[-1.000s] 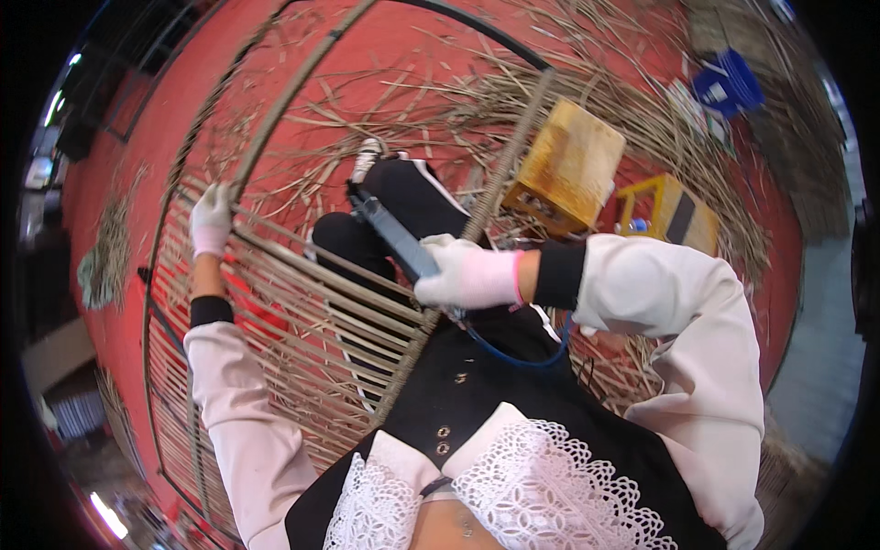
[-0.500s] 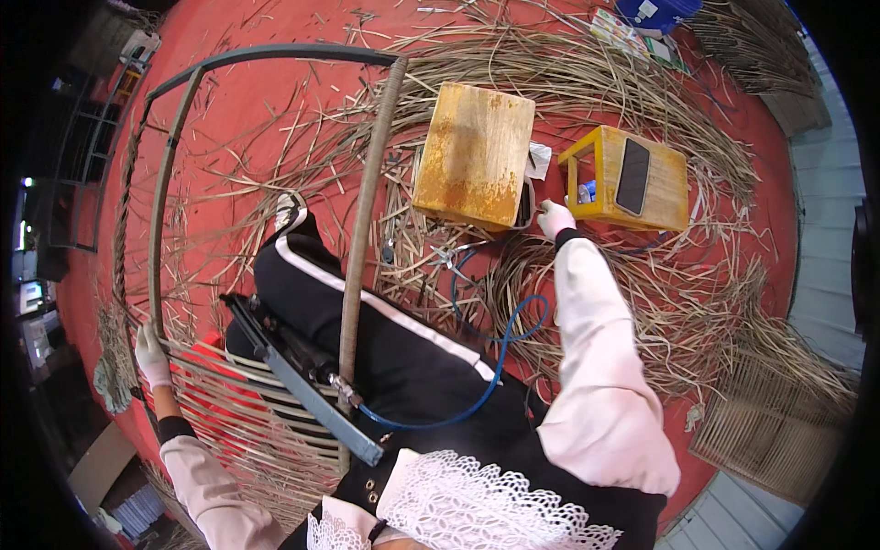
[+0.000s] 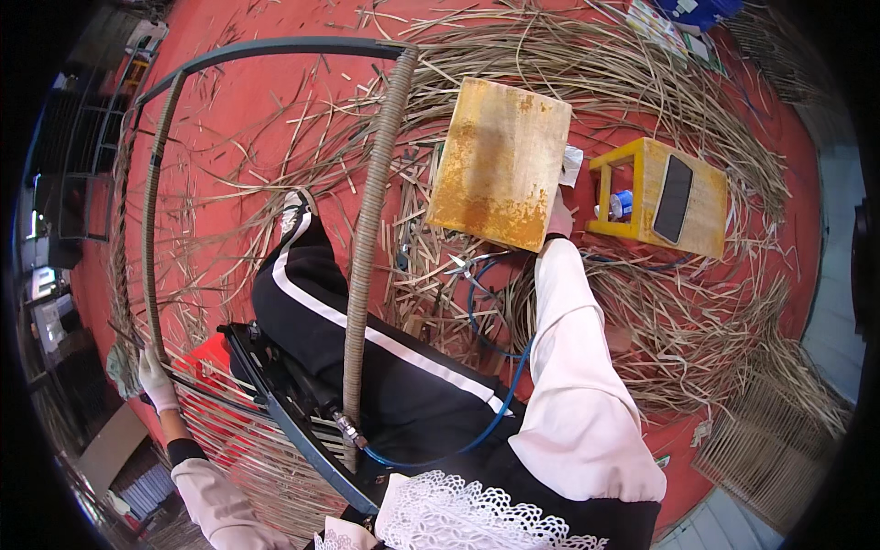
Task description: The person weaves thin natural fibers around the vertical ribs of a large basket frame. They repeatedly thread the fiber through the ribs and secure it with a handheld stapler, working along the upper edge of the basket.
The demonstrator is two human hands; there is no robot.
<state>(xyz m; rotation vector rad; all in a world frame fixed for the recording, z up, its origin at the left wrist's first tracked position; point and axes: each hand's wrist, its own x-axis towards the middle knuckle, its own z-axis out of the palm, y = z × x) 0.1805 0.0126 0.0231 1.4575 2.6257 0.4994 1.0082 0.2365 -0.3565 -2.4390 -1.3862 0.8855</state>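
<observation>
A red floor carries a broad heap of pale cane strips, with loose pieces scattered leftward. Two yellow wooden stools stand upright on it: a larger stool and, to its right, a smaller stool bearing a black smartphone. Open metal pliers or shears lie among strips, touching a blue hose.

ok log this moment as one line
left hand: at left side of cane-wrapped frame, grip unclear | right hand: partly hidden by worn-topped yellow stool, grip unclear | air staple gun: in neither hand
</observation>
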